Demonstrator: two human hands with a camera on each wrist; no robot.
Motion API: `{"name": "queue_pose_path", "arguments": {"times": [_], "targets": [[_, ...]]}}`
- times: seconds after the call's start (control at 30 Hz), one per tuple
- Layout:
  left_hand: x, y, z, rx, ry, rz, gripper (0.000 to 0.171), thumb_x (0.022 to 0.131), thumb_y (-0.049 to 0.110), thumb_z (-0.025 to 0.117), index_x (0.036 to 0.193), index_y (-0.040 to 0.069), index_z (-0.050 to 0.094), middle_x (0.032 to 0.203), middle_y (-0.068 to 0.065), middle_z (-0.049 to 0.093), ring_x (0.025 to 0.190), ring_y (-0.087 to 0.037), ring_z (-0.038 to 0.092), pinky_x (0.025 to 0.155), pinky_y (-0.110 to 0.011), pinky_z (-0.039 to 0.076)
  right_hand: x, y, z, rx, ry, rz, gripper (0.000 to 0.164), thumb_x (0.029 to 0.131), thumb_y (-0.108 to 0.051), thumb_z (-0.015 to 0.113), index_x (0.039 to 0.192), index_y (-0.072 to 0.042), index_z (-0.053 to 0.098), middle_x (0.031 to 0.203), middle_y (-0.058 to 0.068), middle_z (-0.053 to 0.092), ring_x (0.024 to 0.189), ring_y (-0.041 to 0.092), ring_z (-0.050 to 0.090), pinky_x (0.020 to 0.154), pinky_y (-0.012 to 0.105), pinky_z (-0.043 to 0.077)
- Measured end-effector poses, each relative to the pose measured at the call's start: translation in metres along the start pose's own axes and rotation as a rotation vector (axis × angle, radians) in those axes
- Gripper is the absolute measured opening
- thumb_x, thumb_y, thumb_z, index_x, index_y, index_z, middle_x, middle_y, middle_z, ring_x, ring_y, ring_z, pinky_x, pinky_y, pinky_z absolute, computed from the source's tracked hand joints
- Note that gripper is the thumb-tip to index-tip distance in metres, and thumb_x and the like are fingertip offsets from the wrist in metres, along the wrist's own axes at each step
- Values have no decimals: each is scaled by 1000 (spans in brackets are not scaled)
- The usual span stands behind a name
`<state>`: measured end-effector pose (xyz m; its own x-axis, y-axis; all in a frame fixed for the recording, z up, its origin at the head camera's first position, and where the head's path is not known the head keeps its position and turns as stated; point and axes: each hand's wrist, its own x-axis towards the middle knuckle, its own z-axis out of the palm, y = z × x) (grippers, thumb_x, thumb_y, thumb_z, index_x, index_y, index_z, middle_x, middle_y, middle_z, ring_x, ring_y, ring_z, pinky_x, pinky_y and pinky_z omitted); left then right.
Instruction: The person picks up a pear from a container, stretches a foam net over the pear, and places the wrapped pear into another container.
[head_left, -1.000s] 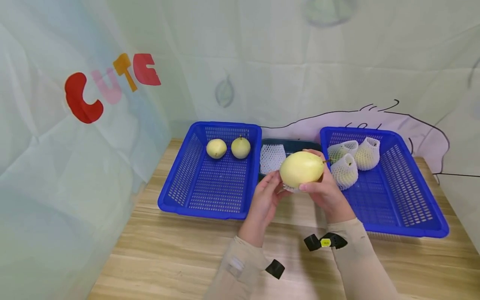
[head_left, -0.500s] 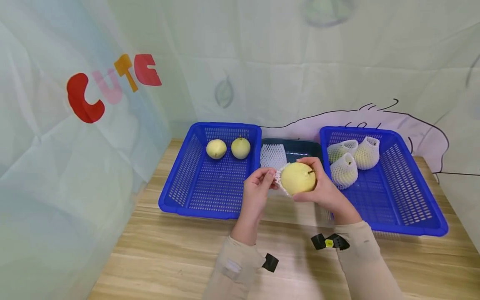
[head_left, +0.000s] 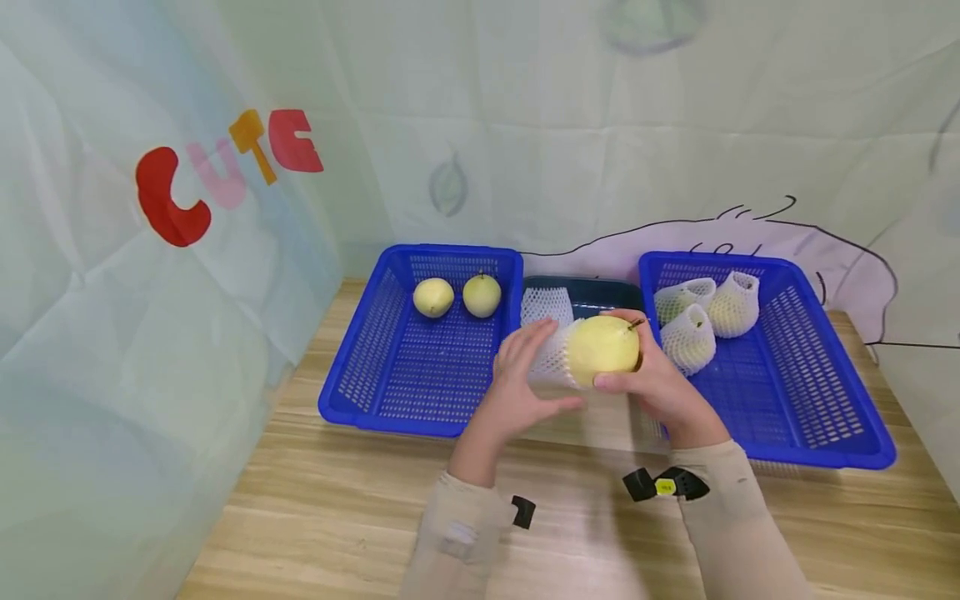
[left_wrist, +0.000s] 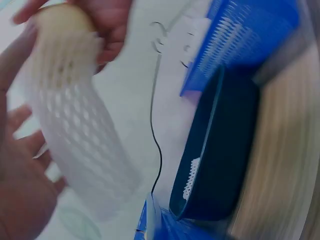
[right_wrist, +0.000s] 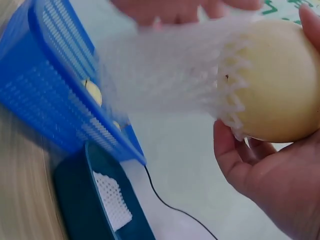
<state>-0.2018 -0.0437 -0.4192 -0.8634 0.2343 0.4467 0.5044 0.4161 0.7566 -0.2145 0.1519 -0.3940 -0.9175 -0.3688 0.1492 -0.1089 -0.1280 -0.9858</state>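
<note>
Person's R hand (head_left: pixel 663 387) grips a yellow pear (head_left: pixel 606 348), fingers & thumb curled round it, held up off the wood table (head_left: pixel 337 508), just in front of the dark tray (head_left: pixel 603 292). Stem end points R; foam net (head_left: pixel 552 358) covers only the other end, rest of it sticking out L as a loose tube. L hand (head_left: pixel 513 387) is spread, thumb well apart fr. the fingers, right by the net; can't tell if fingertips touch it. Tray sits btwn two blue baskets, w/ a spare net (head_left: pixel 546 306) in it. L basket (head_left: pixel 431 383) has 2 bare pears (head_left: pixel 433 297) near its far end; R basket (head_left: pixel 757 408) has 3 netted pears (head_left: pixel 688 342), grouped twd its far L corner.
</note>
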Motion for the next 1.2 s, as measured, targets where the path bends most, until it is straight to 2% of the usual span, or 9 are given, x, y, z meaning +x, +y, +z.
{"name": "queue_pose_path", "arguments": {"times": [0.1, 0.23, 0.4, 0.5, 0.67, 0.8, 0.87, 1.03, 1.2], "targets": [[2, 2, 7, 207, -43, 27, 93, 63, 36, 84, 138, 10, 35, 136, -7, 44, 127, -23, 35, 104, -44, 25, 2, -3, 5, -47, -5, 19, 69, 75, -5, 72, 124, -15, 26, 124, 8, 36, 105, 17, 44, 85, 24, 42], [2, 5, 14, 266, 63, 15, 92, 62, 38, 85, 134, 6, 38, 127, -8, 52, 117, -24, 48, 99, -41, 34, 4, -8, 12, -222, 14, 65, 66, 80, -11, 69, 127, -8, 23, 124, 13, 35, 106, 23, 40, 85, 28, 38], [0, 7, 17, 65, 101, -87, 98, 57, 39, 87, 135, 9, 36, 125, -5, 52, 110, -20, 50, 94, -38, 41, 5, -17, 20, -555, 35, 101, 65, 87, -27, 64, 130, 0, 24, 122, 19, 34, 102, 30, 42, 83, 40, 39], [-1, 11, 19, -123, 120, -183, 100, 56, 36, 88, 136, 12, 33, 122, -2, 52, 105, -16, 51, 88, -35, 45, 5, -19, 22, -665, 43, 25, 56, 92, -35, 55, 127, 3, 34, 119, 18, 32, 103, 30, 39, 85, 43, 37], [-2, 19, 18, -374, 32, -300, 96, 64, 39, 84, 139, 13, 29, 124, -2, 48, 105, -17, 50, 87, -35, 45, 8, -18, 17, -483, 66, -159, 34, 98, -21, 45, 121, 3, 49, 128, 15, 41, 119, 24, 37, 95, 36, 34], [-3, 22, 19, -519, -35, -368, 86, 71, 42, 78, 137, 12, 32, 125, -4, 46, 106, -18, 48, 88, -34, 44, 11, -14, 20, -288, 46, -146, 29, 99, -14, 42, 115, 5, 58, 120, 11, 59, 113, 18, 50, 91, 25, 42], [-4, 22, 22, -552, -8, -387, 80, 72, 40, 77, 135, 11, 35, 124, -5, 47, 106, -18, 48, 88, -33, 44, 10, -12, 23, -298, 85, -119, 30, 99, -17, 43, 106, 3, 64, 108, 9, 64, 104, 14, 54, 83, 22, 45], [-3, 20, 25, -573, 41, -363, 87, 71, 53, 74, 133, 8, 34, 126, -12, 45, 107, -22, 48, 89, -35, 44, 10, -10, 24, -427, 252, -110, 27, 95, -19, 52, 98, 1, 70, 95, 4, 57, 95, 13, 46, 75, 22, 40], [-5, 17, 13, -427, -200, -376, 106, 64, 50, 80, 145, 30, 13, 135, -11, 37, 115, -25, 45, 94, -42, 40, 10, -16, 15, -392, 393, -17, 34, 93, -25, 56, 96, 5, 70, 84, 1, 56, 80, 13, 49, 62, 20, 43]]}}
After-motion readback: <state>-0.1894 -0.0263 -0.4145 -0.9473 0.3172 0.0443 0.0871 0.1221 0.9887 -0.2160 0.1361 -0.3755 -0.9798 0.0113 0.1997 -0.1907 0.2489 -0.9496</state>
